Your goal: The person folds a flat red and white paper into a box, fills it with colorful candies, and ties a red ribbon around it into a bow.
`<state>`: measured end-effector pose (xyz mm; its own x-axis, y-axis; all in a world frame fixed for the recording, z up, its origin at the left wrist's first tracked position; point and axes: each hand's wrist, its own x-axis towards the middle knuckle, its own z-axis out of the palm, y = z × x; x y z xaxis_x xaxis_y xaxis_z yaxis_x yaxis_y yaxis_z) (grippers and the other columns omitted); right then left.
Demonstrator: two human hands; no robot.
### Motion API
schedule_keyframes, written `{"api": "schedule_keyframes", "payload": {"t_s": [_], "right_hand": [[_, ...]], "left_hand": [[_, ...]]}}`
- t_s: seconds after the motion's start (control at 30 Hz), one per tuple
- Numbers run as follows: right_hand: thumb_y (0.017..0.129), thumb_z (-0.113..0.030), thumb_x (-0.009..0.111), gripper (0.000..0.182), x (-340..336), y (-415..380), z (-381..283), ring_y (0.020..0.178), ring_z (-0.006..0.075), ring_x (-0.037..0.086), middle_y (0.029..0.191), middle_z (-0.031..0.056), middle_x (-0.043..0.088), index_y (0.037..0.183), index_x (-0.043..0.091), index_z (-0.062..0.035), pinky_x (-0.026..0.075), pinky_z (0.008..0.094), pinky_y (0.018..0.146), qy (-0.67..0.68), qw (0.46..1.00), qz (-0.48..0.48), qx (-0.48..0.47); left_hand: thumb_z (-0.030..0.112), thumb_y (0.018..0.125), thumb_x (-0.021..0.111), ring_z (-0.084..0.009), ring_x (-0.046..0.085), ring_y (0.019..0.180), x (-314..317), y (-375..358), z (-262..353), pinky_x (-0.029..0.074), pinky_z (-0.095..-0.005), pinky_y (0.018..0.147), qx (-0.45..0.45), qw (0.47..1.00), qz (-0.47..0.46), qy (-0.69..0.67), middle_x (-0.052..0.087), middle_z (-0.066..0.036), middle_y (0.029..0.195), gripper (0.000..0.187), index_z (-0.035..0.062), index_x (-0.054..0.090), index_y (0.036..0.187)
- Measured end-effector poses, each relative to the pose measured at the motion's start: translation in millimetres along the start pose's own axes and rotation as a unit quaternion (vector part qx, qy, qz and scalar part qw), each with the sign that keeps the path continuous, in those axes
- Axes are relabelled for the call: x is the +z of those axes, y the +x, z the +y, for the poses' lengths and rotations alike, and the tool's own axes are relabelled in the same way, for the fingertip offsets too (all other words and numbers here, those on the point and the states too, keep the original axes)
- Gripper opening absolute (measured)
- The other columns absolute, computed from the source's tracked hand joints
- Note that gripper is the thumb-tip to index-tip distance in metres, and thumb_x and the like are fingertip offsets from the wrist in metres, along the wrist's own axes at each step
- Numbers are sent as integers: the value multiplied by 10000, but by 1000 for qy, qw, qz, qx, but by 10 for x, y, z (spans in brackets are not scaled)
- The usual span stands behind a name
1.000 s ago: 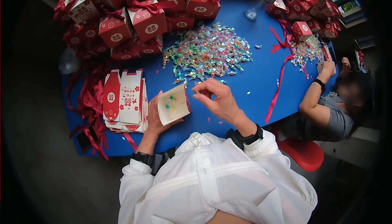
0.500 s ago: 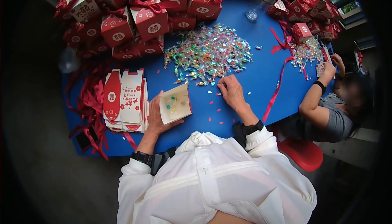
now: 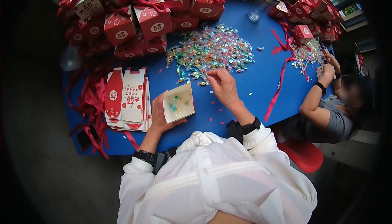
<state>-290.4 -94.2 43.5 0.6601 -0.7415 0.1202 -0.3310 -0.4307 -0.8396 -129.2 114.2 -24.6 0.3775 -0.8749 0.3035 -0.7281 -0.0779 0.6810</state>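
Observation:
My left hand point(image 3: 159, 114) grips an open paper box point(image 3: 189, 112), tilted so its inside faces me. A few wrapped candies point(image 3: 176, 100) in green and yellow lie at its bottom. My right hand point(image 3: 224, 89) is at the near edge of a big heap of shiny wrapped candies point(image 3: 212, 50). Its thumb and forefinger are pinched together; whatever is between them is too small to make out. Left of the box lies a stack of flat red-and-white box blanks point(image 3: 133, 95).
Finished red boxes point(image 3: 154, 24) with ribbons are piled at the back left. Loose red ribbons point(image 3: 92, 95) lie at the left edge. A glass jar point(image 3: 261, 5) stands at the back. At the right, another person point(image 3: 330, 109) works beside a smaller candy heap point(image 3: 308, 52).
My right hand has moved left and forward to the near edge of the candy heap. My left hand still holds the box, shifted slightly right in view.

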Motion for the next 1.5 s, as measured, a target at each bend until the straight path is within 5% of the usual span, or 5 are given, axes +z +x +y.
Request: {"api": "schedule_keyframes", "payload": {"t_s": [0.27, 0.67, 1.07, 1.23, 1.5], "right_hand": [[806, -113, 713, 192, 53, -127, 344, 767, 282, 641, 933, 111, 607, 951, 605, -48, 502, 393, 656, -170, 985, -9, 15], [808, -112, 741, 206, -21, -110, -657, 635, 73, 531, 742, 27, 557, 948, 636, -3, 445, 242, 560, 225, 968, -113, -13], [796, -180, 742, 256, 18, -30, 491, 658, 254, 583, 760, 111, 589, 932, 574, -41, 493, 372, 624, -190, 977, 95, 12], [797, -133, 747, 200, -118, -101, -350, 619, 116, 554, 722, 38, 568, 910, 620, -27, 450, 278, 546, 102, 982, -14, 156], [819, -150, 734, 215, 40, -39, -493, 618, 99, 544, 708, 25, 558, 971, 640, -29, 442, 250, 545, 185, 980, -55, 49]], "left_hand": [[500, 487, 898, -363, 443, 1218, -23, 55, 16, 352, -467, 1016, 23, 1000, -4, 16, 434, -167, 1345, 1178, 44, 284, 1383], [570, 544, 845, -352, 448, 1209, 57, -7, -155, 352, -458, 1013, -26, 998, -64, 7, 443, -159, 1323, 1103, 35, 337, 1364], [503, 554, 871, -361, 458, 1197, 117, -80, -203, 370, -460, 1006, -32, 999, -18, -31, 446, -162, 1315, 1071, 36, 337, 1356], [480, 544, 881, -366, 474, 1171, 33, 17, -95, 384, -462, 990, -3, 1000, -14, 23, 457, -159, 1290, 1076, 39, 332, 1358], [469, 533, 887, -364, 490, 1142, 73, 26, -176, 395, -455, 973, -31, 998, -48, -21, 474, -149, 1256, 1112, 40, 300, 1375]]}}
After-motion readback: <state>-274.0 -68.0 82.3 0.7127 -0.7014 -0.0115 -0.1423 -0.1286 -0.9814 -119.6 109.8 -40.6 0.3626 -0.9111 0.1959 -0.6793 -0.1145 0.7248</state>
